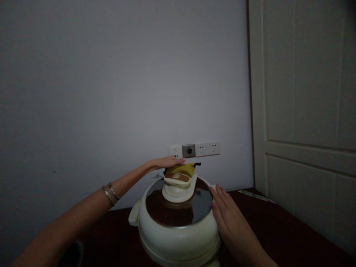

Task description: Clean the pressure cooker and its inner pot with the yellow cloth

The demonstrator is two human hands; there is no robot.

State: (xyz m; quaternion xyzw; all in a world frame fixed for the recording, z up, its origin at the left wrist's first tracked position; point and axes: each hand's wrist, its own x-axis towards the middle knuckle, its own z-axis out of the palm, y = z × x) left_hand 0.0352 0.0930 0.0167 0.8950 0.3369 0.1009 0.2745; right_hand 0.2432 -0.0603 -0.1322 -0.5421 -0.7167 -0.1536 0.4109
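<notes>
A cream-white round pot [178, 244] with a dark, see-through lid [180, 213] stands in front of me. On the lid is a white knob [177, 180] with a brown panel. Behind the knob lies a yellow cloth-like item [182, 169] with black ends; its kind is unclear. My left hand [168, 162] reaches over from the left, fingers stretched out flat across the top of the yellow item. Against the right side of the pot, at the lid's edge, rests my right hand [226, 209], its fingers straight and close together, not wrapped round anything.
The pot stands on a dark red-brown tabletop [264, 222] against a pale wall [125, 92]. Wall sockets [207, 149] sit just behind the pot. To the right rises a white panelled door [306, 111], with a thin patterned strip [257, 196] near its foot.
</notes>
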